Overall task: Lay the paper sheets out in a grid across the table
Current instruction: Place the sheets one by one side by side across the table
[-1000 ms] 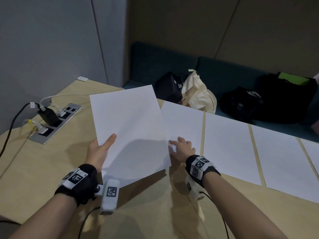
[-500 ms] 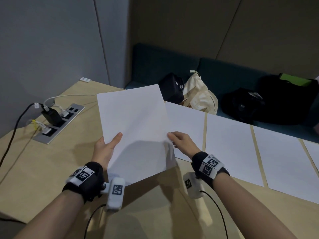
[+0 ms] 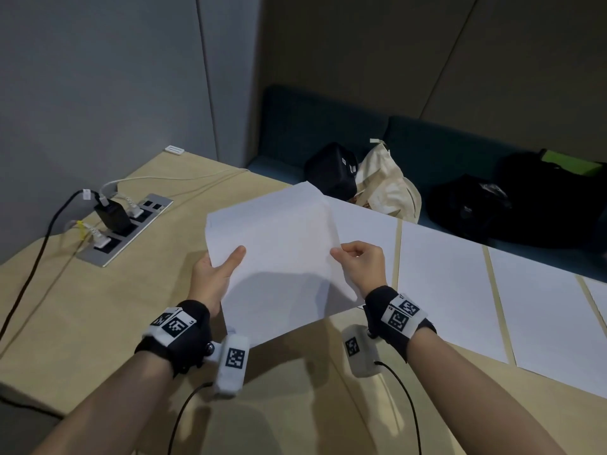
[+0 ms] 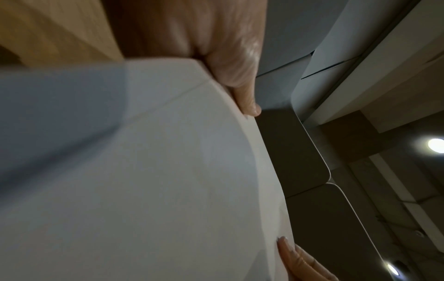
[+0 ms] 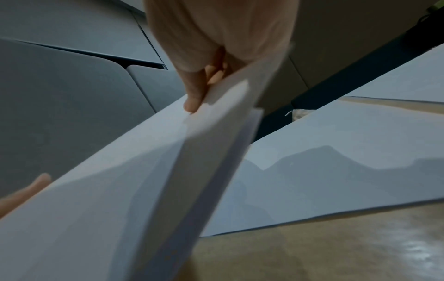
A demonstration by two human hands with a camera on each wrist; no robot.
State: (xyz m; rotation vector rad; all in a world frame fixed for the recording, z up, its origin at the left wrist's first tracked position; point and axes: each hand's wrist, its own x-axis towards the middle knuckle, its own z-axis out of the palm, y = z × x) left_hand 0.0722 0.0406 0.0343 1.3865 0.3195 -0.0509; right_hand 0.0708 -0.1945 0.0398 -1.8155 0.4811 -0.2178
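The left hand (image 3: 213,277) grips the paper stack (image 3: 279,257) at its left edge, held above the desk (image 3: 98,307). The right hand (image 3: 361,262), flat on a laid sheet 1 second ago, now has its fingers (image 5: 192,100) pinching the stack's right edge, probably peeling off the top sheet. 4 laid sheets (image 3: 446,290) line the far edge; the next likely goes left of them.

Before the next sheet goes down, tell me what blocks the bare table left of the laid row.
Nothing visible does. The white paper stack, gripped by the left hand and right hand, hangs over bare wooden table. The metal power-socket strip with plugged cables sits further left, apart.
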